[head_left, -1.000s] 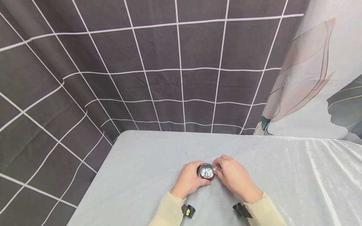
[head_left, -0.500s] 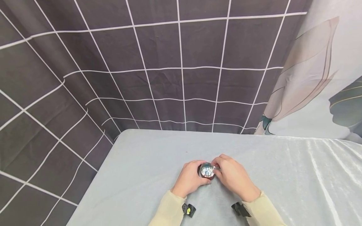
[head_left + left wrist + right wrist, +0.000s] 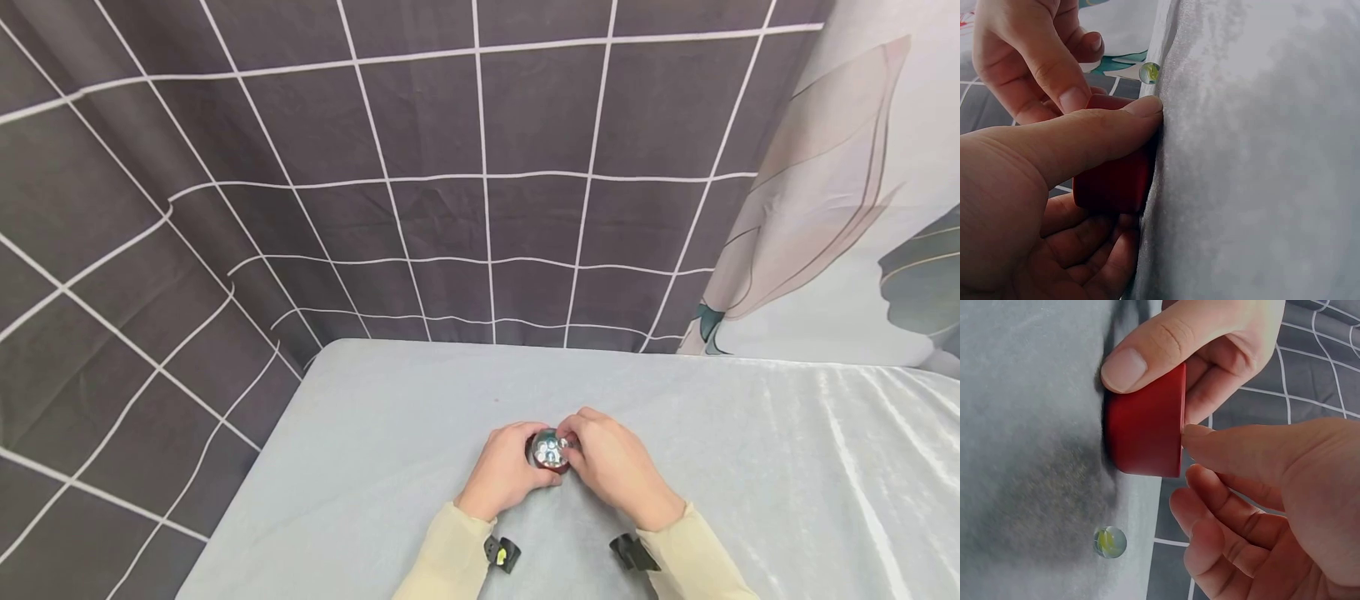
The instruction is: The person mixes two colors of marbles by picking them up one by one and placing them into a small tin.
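A small red cup (image 3: 1147, 425) with a shiny inside stands upright on the table, with several clear glass marbles (image 3: 550, 452) in it. My left hand (image 3: 504, 472) grips the cup from the left, thumb on the near side and fingers around the far side. Over the cup's right rim, my right hand (image 3: 617, 465) reaches in, and its thumb and index finger seem to pinch a glass marble; the fingertips partly hide it. A single marble with a yellow-green swirl (image 3: 1110, 542) lies on the table to the right of the cup, hidden under the right hand in the head view.
A pale grey velvety cloth (image 3: 420, 392) covers the table and wrinkles at the right. Behind it hangs a dark curtain with white grid lines (image 3: 442, 217), beside a white leaf-patterned one (image 3: 810, 208). Black straps (image 3: 633, 552) sit on both wrists.
My right hand has shifted slightly left, bringing its fingertips from beside the cup's rim to over the opening. The left hand keeps holding the cup in place. The head view has tilted slightly.
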`<state>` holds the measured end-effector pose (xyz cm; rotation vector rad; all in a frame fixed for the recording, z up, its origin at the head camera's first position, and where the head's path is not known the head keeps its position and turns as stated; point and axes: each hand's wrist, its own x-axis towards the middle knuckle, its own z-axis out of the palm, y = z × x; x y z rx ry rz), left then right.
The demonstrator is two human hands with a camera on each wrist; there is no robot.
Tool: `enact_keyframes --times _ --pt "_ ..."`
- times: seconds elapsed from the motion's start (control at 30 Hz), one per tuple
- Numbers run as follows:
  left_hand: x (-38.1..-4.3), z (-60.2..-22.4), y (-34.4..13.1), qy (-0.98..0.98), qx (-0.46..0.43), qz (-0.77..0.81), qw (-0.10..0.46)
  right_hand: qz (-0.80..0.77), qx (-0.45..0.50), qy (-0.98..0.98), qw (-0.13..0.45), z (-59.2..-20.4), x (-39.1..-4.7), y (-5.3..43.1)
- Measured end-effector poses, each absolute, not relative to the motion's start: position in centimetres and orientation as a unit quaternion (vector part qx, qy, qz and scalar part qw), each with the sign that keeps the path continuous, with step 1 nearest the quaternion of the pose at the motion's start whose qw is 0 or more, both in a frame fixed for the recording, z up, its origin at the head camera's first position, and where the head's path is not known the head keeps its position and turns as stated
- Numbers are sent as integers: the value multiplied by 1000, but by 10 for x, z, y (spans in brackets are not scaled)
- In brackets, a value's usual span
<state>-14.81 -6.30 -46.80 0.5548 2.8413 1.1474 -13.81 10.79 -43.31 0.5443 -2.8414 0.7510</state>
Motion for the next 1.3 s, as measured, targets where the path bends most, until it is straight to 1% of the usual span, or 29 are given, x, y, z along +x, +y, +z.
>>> enact_keyframes --times 0.3,0.8,1.3 --pt "-148 -467 -63 911 172 374 24 254 180 -947 75 -434 -139 107" --pt "-149 -467 -63 913 176 369 18 256 180 -946 81 -432 -139 108" --pt "-149 -468 -63 914 176 365 16 252 185 -945 96 -432 -140 120"
